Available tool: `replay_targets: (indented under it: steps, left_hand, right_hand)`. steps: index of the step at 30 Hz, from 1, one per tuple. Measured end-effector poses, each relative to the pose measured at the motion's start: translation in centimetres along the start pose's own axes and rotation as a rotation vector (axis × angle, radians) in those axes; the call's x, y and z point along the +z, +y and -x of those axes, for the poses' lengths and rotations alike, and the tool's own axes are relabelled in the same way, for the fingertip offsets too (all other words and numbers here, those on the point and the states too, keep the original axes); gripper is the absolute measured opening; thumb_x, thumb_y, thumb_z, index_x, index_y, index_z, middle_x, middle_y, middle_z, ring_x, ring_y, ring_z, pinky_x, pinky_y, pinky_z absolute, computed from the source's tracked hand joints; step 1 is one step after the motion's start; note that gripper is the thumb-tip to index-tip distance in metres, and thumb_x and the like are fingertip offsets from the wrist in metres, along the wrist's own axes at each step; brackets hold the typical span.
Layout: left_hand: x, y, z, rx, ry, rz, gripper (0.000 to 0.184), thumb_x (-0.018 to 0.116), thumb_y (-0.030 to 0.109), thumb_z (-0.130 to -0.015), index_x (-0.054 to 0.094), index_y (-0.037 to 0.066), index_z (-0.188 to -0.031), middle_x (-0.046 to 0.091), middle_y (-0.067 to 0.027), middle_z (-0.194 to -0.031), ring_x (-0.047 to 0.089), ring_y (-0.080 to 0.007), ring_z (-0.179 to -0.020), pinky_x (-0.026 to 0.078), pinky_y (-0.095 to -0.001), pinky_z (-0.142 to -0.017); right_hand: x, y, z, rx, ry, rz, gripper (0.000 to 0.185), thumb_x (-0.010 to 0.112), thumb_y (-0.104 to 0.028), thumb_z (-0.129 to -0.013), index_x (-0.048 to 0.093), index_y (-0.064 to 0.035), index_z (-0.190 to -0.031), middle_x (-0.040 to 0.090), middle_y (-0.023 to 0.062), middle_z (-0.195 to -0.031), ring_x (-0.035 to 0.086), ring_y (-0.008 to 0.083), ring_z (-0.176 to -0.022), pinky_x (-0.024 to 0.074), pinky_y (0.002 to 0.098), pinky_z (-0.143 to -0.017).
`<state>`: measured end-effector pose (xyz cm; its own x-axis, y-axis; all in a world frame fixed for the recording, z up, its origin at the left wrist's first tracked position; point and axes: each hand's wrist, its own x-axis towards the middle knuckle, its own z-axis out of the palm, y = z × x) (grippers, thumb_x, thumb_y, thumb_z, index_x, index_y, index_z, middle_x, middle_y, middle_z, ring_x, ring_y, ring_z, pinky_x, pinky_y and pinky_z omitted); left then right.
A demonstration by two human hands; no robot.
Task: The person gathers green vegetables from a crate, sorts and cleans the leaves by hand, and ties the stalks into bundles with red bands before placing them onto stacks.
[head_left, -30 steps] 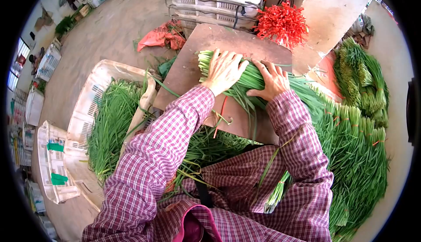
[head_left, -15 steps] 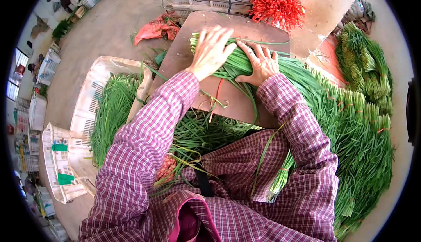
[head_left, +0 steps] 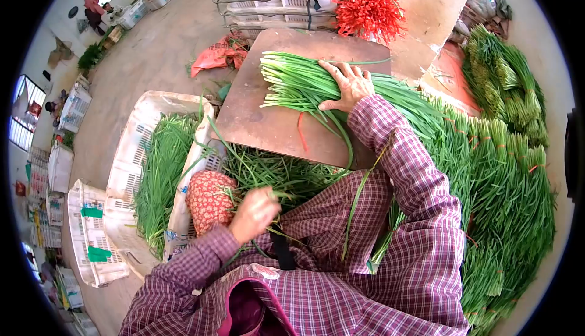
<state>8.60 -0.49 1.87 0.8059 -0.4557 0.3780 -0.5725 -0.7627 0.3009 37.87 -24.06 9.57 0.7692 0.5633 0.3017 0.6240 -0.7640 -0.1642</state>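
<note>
A thick bundle of green chives lies across the brown board, pale cut ends to the left. On top of it rests my right hand, open with fingers spread. My left hand is low over my lap, beside a red patterned cloth. Its fingers are curled, slightly blurred, around what look like a few yellowish chive scraps. A red tie strip lies on the board below the bundle. Loose chive leaves are heaped under the board's near edge.
Tied chive bundles are piled along my right side. A white crate with loose greens stands at left. Beyond the board are stacked crates and a bunch of red ties. People sit in the far left background.
My left hand has left the bundle and come down to my lap. Yellowish scraps beside the red tie are gone from the board. My right hand stays on the chives.
</note>
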Motion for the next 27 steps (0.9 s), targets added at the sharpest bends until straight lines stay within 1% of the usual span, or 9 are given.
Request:
replay_targets:
  steps: [2,4,6,7,9,14,16,20,27]
  left_hand:
    - [1.4,1.0,4.9,0.006,-0.386,0.145,0.014,0.062,0.016,-0.087,0.065,0.004,-0.094,0.065,-0.0111,-0.096,0.062,-0.0221,-0.099,0.05,-0.0446,-0.088]
    - [-0.7,1.2,3.8,-0.219,-0.705,0.398,0.023,0.064,0.019,-0.086,0.066,0.005,-0.103,0.065,-0.0144,-0.101,0.063,-0.0265,-0.093,0.052,-0.0411,-0.083]
    - [-2.6,-0.2,0.7,-0.186,-0.645,0.198,0.02,0.065,0.019,-0.087,0.066,0.005,-0.1,0.067,-0.0097,-0.087,0.066,-0.0226,-0.08,0.056,-0.0377,-0.07]
    - [-2.9,-1.3,-0.8,-0.146,-0.39,0.184,0.018,0.066,0.019,-0.086,0.068,0.007,-0.099,0.068,-0.0101,-0.084,0.067,-0.0229,-0.073,0.057,-0.0358,-0.066]
    - [-6.6,-0.8,-7.2,-0.252,-0.076,0.328,0.012,0.064,0.013,-0.086,0.069,0.005,-0.094,0.071,-0.0111,-0.089,0.069,-0.0213,-0.079,0.056,-0.0342,-0.073]
    - [-5.3,-5.3,-16.0,-0.458,0.282,0.513,0.011,0.063,0.004,-0.086,0.068,-0.001,-0.095,0.069,-0.0088,-0.084,0.063,-0.0121,-0.07,0.05,-0.026,-0.063]
    - [-3.8,-6.1,-18.7,-0.428,0.341,0.329,0.014,0.064,0.004,-0.086,0.068,0.002,-0.098,0.066,-0.0038,-0.086,0.059,-0.0076,-0.071,0.048,-0.0225,-0.062]
    - [-1.7,-5.3,-21.0,-0.207,0.335,0.194,0.023,0.062,-0.005,-0.079,0.066,0.007,-0.098,0.057,-0.0085,-0.091,0.059,-0.0224,-0.079,0.05,-0.0334,-0.069]
    - [-0.1,-5.7,-21.5,-0.128,0.322,0.006,0.024,0.069,-0.002,-0.072,0.065,0.01,-0.093,0.052,-0.0063,-0.091,0.058,-0.023,-0.082,0.05,-0.0362,-0.072]
  right_hand:
    - [-0.2,0.2,-0.1,0.006,-0.004,-0.002,0.112,0.08,-0.063,-0.055,0.027,-0.0352,-0.149,0.045,0.0078,-0.137,0.046,0.0345,-0.123,0.0341,0.0533,-0.101]
    - [-0.1,0.3,-0.3,0.003,-0.026,-0.05,0.11,0.08,-0.063,-0.057,0.025,-0.0379,-0.149,0.042,0.0076,-0.14,0.042,0.0334,-0.127,0.0318,0.0554,-0.101]
    - [-0.1,0.2,-0.3,0.004,-0.005,-0.037,0.11,0.081,-0.06,-0.056,0.026,-0.038,-0.148,0.042,0.0075,-0.139,0.042,0.0335,-0.127,0.0323,0.0546,-0.101]
    - [-0.3,0.1,-0.2,0.01,-0.017,-0.028,0.11,0.082,-0.059,-0.056,0.026,-0.0381,-0.148,0.042,0.0073,-0.139,0.043,0.0335,-0.127,0.0325,0.0544,-0.1]
    - [-0.4,0.1,-0.1,0.015,-0.019,-0.022,0.109,0.082,-0.058,-0.056,0.027,-0.0382,-0.148,0.043,0.0072,-0.138,0.044,0.0335,-0.126,0.0328,0.0539,-0.1]
    - [0.0,0.3,-0.2,0.027,-0.023,-0.042,0.108,0.082,-0.058,-0.057,0.027,-0.0389,-0.148,0.045,0.0068,-0.137,0.044,0.0329,-0.126,0.0333,0.0535,-0.1]
    - [0.1,0.5,-0.4,0.03,-0.049,-0.071,0.108,0.082,-0.058,-0.056,0.027,-0.0391,-0.147,0.044,0.0066,-0.137,0.043,0.033,-0.127,0.0329,0.0545,-0.102]
    - [0.9,0.8,-0.4,0.014,-0.016,-0.112,0.108,0.082,-0.06,-0.056,0.028,-0.0391,-0.147,0.045,0.0068,-0.138,0.043,0.0332,-0.127,0.0329,0.0565,-0.102]
    - [1.0,1.1,-0.6,0.004,-0.017,-0.122,0.111,0.078,-0.068,-0.054,0.027,-0.0374,-0.148,0.045,0.0083,-0.137,0.043,0.0348,-0.127,0.0339,0.0573,-0.102]
